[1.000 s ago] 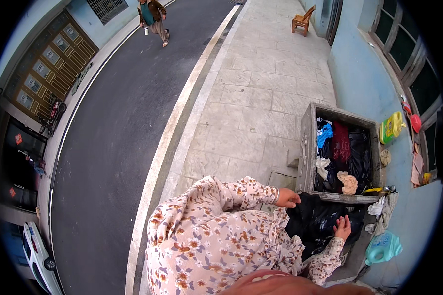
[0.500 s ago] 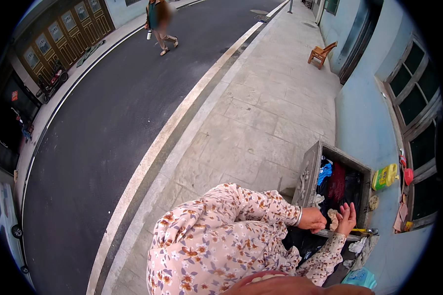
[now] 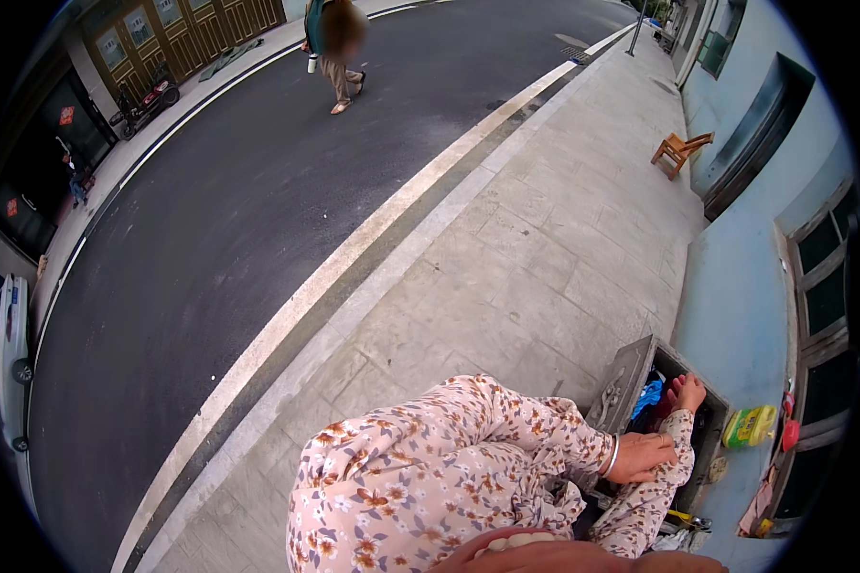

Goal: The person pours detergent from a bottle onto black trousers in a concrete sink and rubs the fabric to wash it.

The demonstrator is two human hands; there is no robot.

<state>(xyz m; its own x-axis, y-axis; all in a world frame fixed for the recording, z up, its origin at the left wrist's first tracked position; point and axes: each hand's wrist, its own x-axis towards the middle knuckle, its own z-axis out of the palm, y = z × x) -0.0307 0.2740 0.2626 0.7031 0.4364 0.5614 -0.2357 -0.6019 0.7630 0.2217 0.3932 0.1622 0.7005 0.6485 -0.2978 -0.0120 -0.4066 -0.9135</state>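
My left hand point(image 3: 640, 456) reaches across to my right forearm, its fingers gripping the flowered right sleeve point(image 3: 664, 477) below the wrist. Over the grey stone basin point(image 3: 633, 368) my right hand point(image 3: 683, 392) is raised, with its fingers loosely bent and nothing visible in them. Inside the basin lie a bright blue cloth point(image 3: 648, 397) and something dark red, mostly hidden behind my right hand. A white bangle circles my left wrist.
Right of the basin, a yellow jug point(image 3: 750, 427) and a red container point(image 3: 790, 435) stand along the blue wall point(image 3: 736, 296). A yellow-handled tool point(image 3: 688, 519) lies nearby. Farther off are a wooden chair point(image 3: 681, 153), a person walking on the road point(image 3: 334, 62) and a parked car point(image 3: 8, 353).
My left hand has moved from beside the right hand onto the right sleeve. The right hand has shifted farther over the basin. The view has turned, and the walking person appears farther right.
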